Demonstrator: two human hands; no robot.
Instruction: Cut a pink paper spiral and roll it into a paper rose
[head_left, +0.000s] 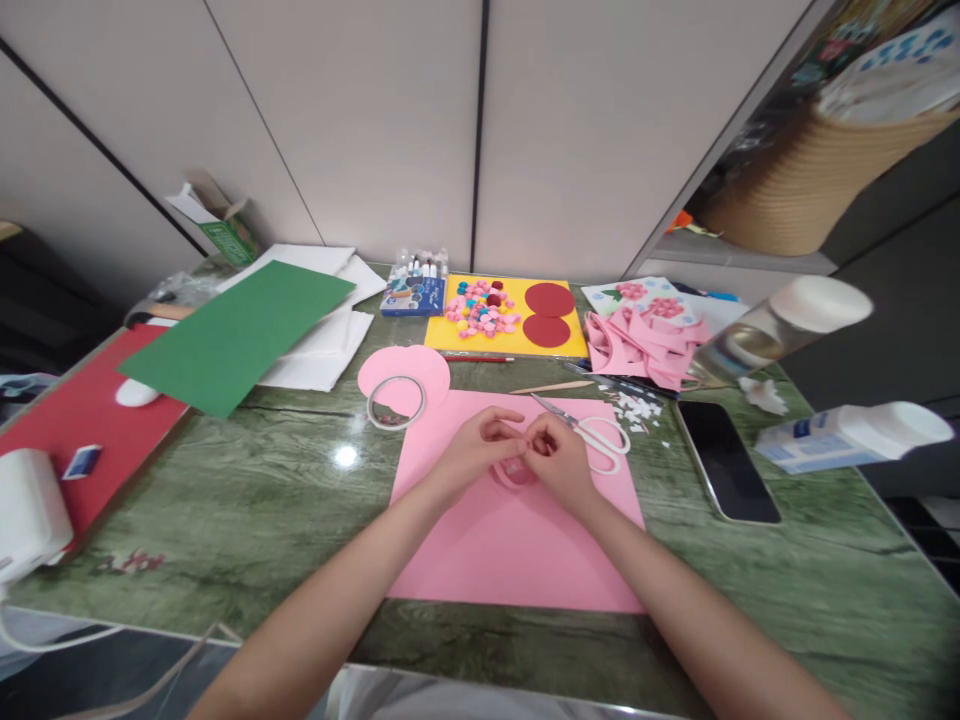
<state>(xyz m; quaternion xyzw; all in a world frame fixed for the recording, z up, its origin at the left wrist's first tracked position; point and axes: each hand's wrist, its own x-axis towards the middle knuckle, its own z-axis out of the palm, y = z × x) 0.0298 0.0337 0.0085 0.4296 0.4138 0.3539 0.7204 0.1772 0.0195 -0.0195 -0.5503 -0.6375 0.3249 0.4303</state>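
My left hand (478,448) and my right hand (562,462) meet over a pink sheet of paper (510,560). Both have their fingertips closed in a pinch on a small curled strip of pink paper (514,476), whose loop hangs just beneath them. The fingers hide most of the strip. White-handled scissors (604,445) lie beside my right hand, partly on the pink sheet, blades towards the back left. To the left of my left hand, a roll of tape (369,408) rests over overlapping pink paper circles (420,372).
Behind are yellow paper (439,335) bearing small pink balls and dark red circles (547,331), and pink scraps (637,340). At right lie white paper bits (637,410), a phone (727,462) and bottles (847,437). Green (240,335) and red paper (112,420) lie left.
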